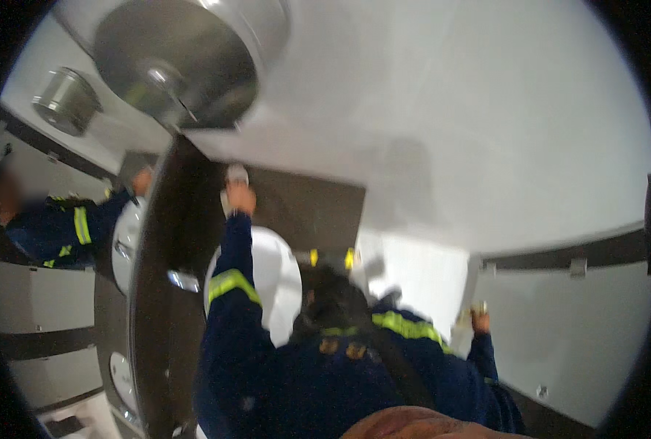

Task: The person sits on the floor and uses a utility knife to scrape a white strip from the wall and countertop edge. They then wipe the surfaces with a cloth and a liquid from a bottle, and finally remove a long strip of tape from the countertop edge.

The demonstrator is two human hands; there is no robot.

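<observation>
My left arm, in a navy sleeve with a yellow-green reflective band, reaches forward over a dark countertop. My left hand is closed around a pale grey-white object near the counter's far left corner. Blur hides what kind of thing it is. Below that forearm lies a round white washbasin, with a chrome faucet to its left. Out at the right, my right hand is held low and closed on a small pale yellowish object, too blurred to name.
A large mirror along the left reflects a person in navy and further basins. Ahead at the upper left is a big metal cylinder. A pale wall rises ahead; grey panels stand at the right.
</observation>
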